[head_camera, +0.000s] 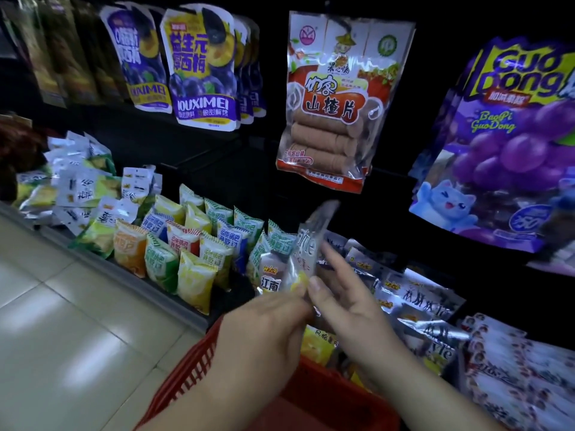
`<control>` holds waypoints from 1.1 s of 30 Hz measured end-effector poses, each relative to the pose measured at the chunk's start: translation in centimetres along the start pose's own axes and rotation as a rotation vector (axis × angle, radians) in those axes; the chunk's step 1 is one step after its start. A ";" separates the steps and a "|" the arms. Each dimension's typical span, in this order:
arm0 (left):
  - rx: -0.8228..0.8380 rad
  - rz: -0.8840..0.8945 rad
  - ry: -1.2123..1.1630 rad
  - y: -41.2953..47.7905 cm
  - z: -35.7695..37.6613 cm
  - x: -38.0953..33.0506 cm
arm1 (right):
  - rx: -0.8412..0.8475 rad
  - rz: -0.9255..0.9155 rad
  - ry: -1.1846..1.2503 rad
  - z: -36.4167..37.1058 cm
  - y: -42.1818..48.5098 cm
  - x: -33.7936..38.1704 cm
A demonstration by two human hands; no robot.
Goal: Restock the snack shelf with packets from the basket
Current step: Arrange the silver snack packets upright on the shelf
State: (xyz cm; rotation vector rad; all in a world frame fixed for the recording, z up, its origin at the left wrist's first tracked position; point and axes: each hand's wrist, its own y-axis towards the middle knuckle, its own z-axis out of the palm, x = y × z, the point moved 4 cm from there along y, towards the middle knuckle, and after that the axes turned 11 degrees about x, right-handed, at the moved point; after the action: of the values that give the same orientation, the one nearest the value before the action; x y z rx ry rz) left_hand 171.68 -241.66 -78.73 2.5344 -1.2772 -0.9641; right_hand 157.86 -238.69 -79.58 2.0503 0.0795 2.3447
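Holding a clear packet [311, 241] upright just over the red basket [186, 365], right in front of the snack shelf [62, 242]. Pinched at the bottom by left hand [264, 331], and by thumb and fingers of right hand [348, 301] too (bit blurry).

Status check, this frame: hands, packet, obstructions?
Left hand, right hand both pinch clear packet. Packet up over red basket, not yet shelved. Lower shelf ahead crowded, nothing between.
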 end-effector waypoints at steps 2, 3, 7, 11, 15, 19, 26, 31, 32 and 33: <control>0.033 0.081 -0.033 0.1 0.7 -1.0 | -0.103 -0.017 0.034 -0.4 0.3 0.1; 0.051 0.127 -0.083 0.2 0.9 -1.4 | -0.177 -0.015 0.022 -0.9 0.2 0.2; -0.102 0.061 -0.180 0.6 -0.3 -0.1 | -0.252 0.064 -0.138 -3.3 0.1 0.1; -0.156 -0.355 -0.534 0.8 -1.6 3.5 | -0.186 0.096 -0.096 -4.3 0.1 0.2; -0.083 -0.450 -0.794 0.5 -1.3 4.4 | -0.175 0.011 -0.337 -4.2 -0.1 0.2; -0.035 -0.479 -0.761 0.3 -1.2 4.7 | -0.140 -0.030 -0.201 -4.1 0.1 -0.1; 0.073 -0.421 -0.666 0.3 -1.2 5.0 | -0.043 0.016 -0.191 -3.9 -0.1 -0.8; 0.040 -0.441 -0.627 0.4 -0.6 5.7 | -0.130 -0.001 -0.270 -4.1 0.2 -0.9; 0.008 -0.467 -0.621 0.5 -0.4 6.2 | -0.145 0.003 -0.270 -4.0 0.2 -1.0; -0.004 -0.492 -0.605 0.6 -0.3 6.6 | -0.159 0.009 -0.277 -4.0 0.2 -1.1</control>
State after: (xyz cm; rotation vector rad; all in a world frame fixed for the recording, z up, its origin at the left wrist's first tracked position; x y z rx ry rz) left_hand 174.31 -247.07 -81.42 2.7097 -0.7275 -1.9388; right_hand 154.05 -239.06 -81.15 2.2706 -0.1182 1.9737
